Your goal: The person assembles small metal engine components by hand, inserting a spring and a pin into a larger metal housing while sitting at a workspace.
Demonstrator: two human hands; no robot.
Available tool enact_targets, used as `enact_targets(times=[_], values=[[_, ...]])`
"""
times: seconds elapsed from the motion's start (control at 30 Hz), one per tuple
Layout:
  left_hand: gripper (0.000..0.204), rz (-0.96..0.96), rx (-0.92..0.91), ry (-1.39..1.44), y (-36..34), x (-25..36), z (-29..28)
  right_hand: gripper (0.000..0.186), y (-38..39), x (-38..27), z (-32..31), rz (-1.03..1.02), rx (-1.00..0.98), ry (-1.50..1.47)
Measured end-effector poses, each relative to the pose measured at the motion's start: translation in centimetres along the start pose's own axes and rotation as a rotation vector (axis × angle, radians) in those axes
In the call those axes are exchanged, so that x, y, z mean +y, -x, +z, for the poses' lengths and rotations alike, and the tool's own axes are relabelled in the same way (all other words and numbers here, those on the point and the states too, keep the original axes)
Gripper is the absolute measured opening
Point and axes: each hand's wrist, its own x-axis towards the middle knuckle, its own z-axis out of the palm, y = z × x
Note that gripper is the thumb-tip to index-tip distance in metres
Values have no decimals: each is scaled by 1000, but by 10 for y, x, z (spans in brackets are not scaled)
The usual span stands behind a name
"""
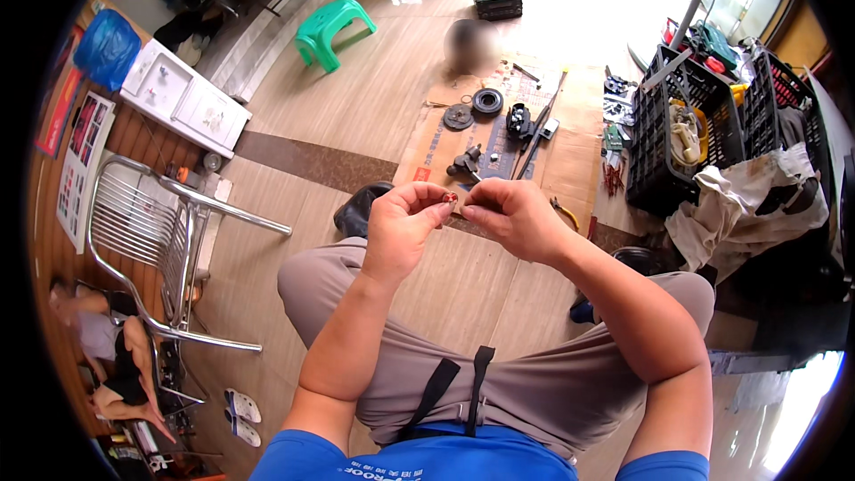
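cardboard sheet (499, 138): matt paper | chair (151, 232): glossy metal | crate (677, 142): plastic, probably

Single view only: a head-worn fisheye camera looked steeply down over the seated wearer's lap, with both forearms entering from the lower edge and the left hand (403, 224) and right hand (509, 216) close at frame centre. It faced forward across the floor toward a cardboard sheet (570, 156) farther off. Straight edges bowed near the dark circular rim; no second view to compare.
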Motion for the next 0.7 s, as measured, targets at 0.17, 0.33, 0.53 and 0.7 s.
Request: enact_targets(times=[0.17, 0.33, 0.53, 0.7], values=[[12, -59, -53, -164, -1, -4, 0, 14, -3, -10, -8, -89, 12, 122], [11, -145, -228, -3, 2, 1, -1, 16, -13, 11, -11, 21, 29, 1], [12, -190, -72, 448, -4, -5, -7, 13, -5, 16, -3, 121, 23, -114], [11, -180, 0, 426, -8, -12, -10, 15, 4, -11, -3, -20, -32, 62]])
